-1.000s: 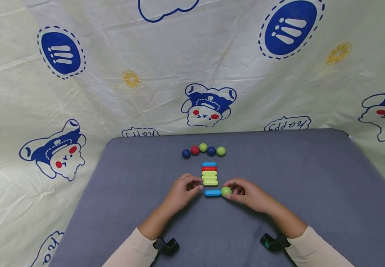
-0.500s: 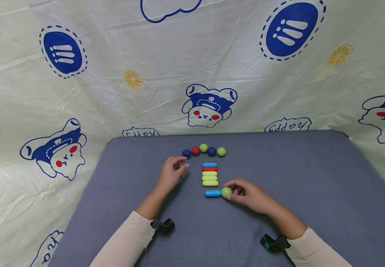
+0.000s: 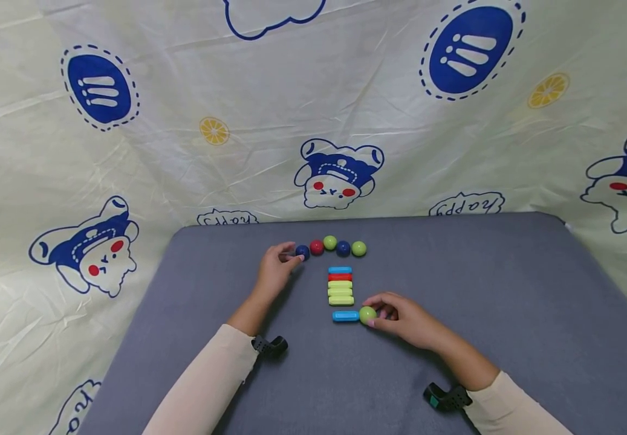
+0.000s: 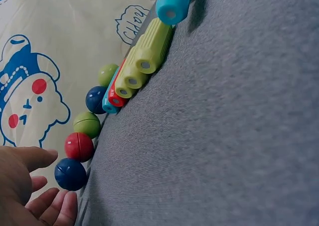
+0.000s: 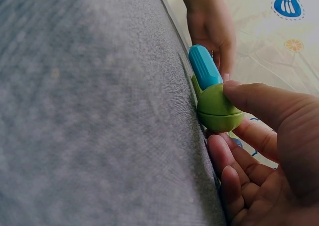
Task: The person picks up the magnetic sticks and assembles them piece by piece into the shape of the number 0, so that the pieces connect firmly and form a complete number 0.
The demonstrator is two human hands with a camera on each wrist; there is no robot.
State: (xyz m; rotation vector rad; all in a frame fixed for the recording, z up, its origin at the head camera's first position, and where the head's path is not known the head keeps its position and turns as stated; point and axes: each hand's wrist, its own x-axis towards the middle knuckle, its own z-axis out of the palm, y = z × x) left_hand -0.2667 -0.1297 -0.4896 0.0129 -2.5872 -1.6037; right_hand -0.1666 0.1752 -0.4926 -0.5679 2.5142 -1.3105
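Note:
In the head view my right hand pinches a light green ball between thumb and fingers. The right end of a blue magnetic rod meets that ball, and the rod lies on the table. My left hand is at the left end of the ball row, its thumb and fingers parted around a dark blue ball. In the left wrist view the thumb is beside the dark blue ball, with the other fingertips below it.
Beside the dark blue ball stand a red ball, a green ball, another dark blue ball and another green ball. Nearer lies a stack of rods: blue, red and yellow-green. A grey cloth covers the table.
My left hand has moved from beside the rods up and left to the dark blue ball. The right hand has kept its hold on the green ball in the same place.

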